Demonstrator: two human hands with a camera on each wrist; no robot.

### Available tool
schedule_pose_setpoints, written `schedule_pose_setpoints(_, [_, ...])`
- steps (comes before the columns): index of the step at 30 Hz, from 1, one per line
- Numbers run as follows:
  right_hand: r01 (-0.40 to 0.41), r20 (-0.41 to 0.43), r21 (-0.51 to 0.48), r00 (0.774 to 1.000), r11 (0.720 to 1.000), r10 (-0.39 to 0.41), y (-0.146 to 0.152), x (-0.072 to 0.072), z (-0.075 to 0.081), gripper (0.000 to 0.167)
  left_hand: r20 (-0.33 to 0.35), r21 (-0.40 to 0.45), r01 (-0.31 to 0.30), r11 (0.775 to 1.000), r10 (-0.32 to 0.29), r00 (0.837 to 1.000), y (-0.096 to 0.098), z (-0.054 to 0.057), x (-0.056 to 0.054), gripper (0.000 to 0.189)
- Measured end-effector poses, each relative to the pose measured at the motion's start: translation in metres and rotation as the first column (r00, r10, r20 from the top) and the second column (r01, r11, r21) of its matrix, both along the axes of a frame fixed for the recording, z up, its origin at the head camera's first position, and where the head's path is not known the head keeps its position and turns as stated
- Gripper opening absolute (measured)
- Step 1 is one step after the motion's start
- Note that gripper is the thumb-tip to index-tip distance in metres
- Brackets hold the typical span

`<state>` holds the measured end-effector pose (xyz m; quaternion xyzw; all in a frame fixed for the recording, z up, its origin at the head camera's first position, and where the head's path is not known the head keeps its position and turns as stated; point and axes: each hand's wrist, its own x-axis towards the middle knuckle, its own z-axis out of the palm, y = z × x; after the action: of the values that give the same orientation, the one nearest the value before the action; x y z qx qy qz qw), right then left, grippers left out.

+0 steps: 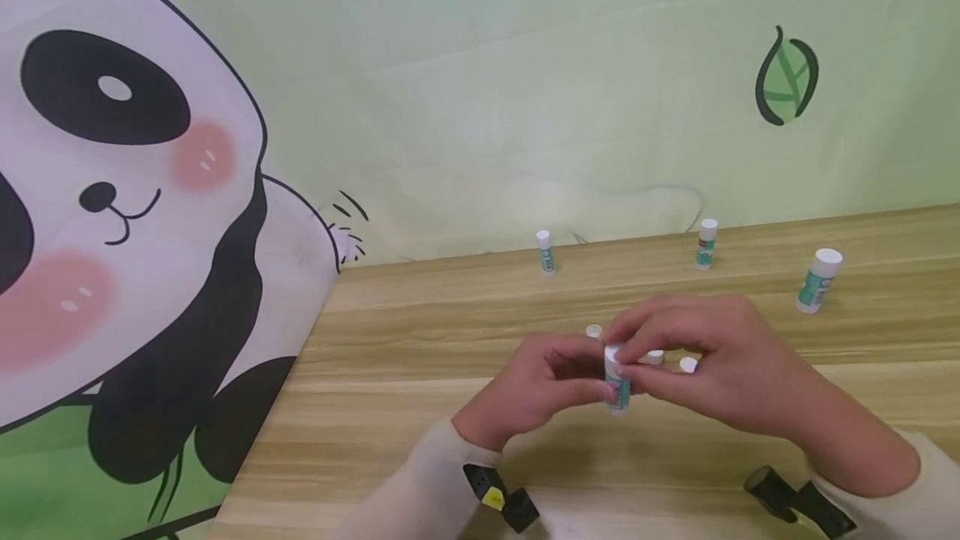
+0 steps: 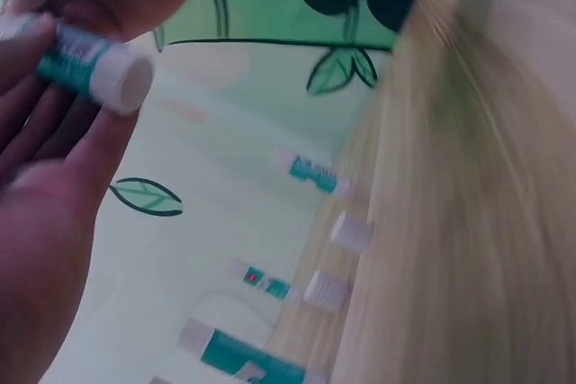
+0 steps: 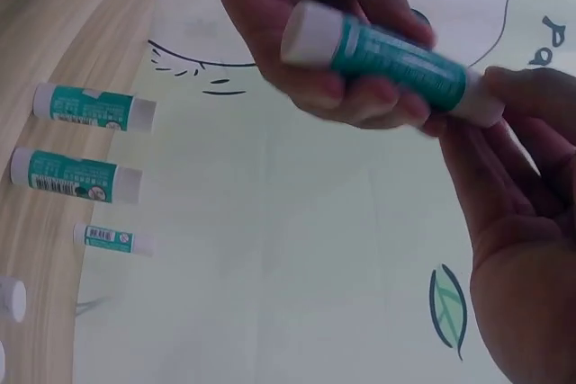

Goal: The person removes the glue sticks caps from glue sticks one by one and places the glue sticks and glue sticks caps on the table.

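Both hands meet on one glue stick (image 1: 618,392), which has a white cap and a teal label and stands nearly upright in the head view. My left hand (image 1: 525,386) grips its labelled body between thumb and fingers. From above, my right hand (image 1: 720,365) pinches the white top end with thumb and fingertips. The right wrist view shows the left fingers curled along the label (image 3: 396,65) and the right fingertips at the far white end (image 3: 483,101). Just behind the hands, two small white caps (image 1: 655,357) (image 1: 687,365) sit on the table, partly hidden by the right hand.
Toward the back of the wooden table (image 1: 420,307) stand a small glue stick (image 1: 546,255), another one (image 1: 706,245) and a larger one (image 1: 819,282) at the right. A white top (image 1: 594,331) peeks out behind the left fingers. A panda-printed cloth (image 1: 480,107) hangs behind.
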<state>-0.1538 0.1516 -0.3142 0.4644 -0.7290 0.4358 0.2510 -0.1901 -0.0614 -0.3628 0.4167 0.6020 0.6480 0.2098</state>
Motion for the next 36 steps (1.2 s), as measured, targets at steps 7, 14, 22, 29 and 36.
schedule_pose_setpoints(7, [-0.286, 0.165, -0.095, 0.940, 0.953, 0.299, -0.001, 0.000, -0.001, 0.036, 0.122, 0.125, 0.360, 0.924, -0.375, 0.919, -0.003, -0.002, -0.002, 0.045])
schedule_pose_setpoints(14, [-0.121, 0.110, -0.042, 0.986, 0.992, 0.125, -0.003, 0.001, -0.001, 0.039, 0.164, 0.127, 0.186, 0.974, -0.205, 0.965, -0.002, 0.000, 0.001, 0.044])
schedule_pose_setpoints(22, [0.385, 0.049, 0.006, 0.922, 0.923, -0.385, -0.018, 0.008, -0.004, 0.025, -0.020, 0.049, -0.392, 0.918, 0.394, 0.919, 0.013, -0.001, 0.007, 0.024])
schedule_pose_setpoints(29, [0.472, -0.080, -0.003, 0.878, 0.881, -0.471, -0.027, 0.011, -0.006, 0.023, -0.122, 0.083, -0.507, 0.858, 0.514, 0.849, 0.021, -0.006, 0.013, 0.027])
schedule_pose_setpoints(36, [0.420, -0.016, 0.036, 0.907, 0.907, -0.420, -0.021, 0.013, 0.000, 0.021, -0.123, 0.104, -0.389, 0.915, 0.400, 0.908, 0.017, -0.005, 0.011, 0.024])
